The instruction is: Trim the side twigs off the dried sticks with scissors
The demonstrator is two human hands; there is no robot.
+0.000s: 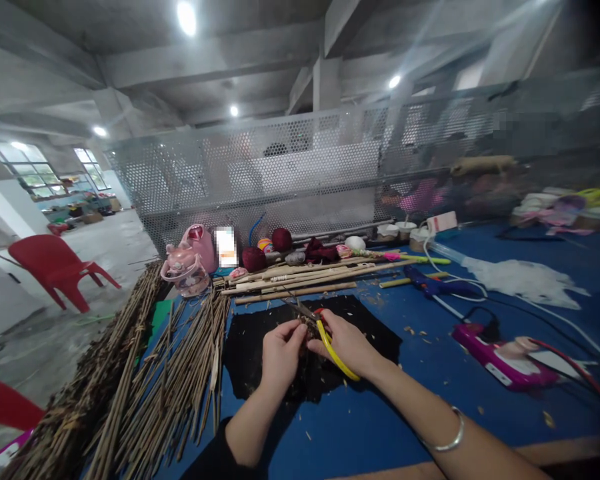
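Yellow-handled cutters (330, 343) in right hand (347, 343)

left hand (279, 352): pinches a dark twig piece (310, 328) | right hand (347, 341): grip closed on yellow-handled scissors (334, 350), blades at the twig | under hands: black cloth (260, 363) on blue desk (410, 393) | left: stick bundles (145, 380) | right: pink glue gun (500, 357)
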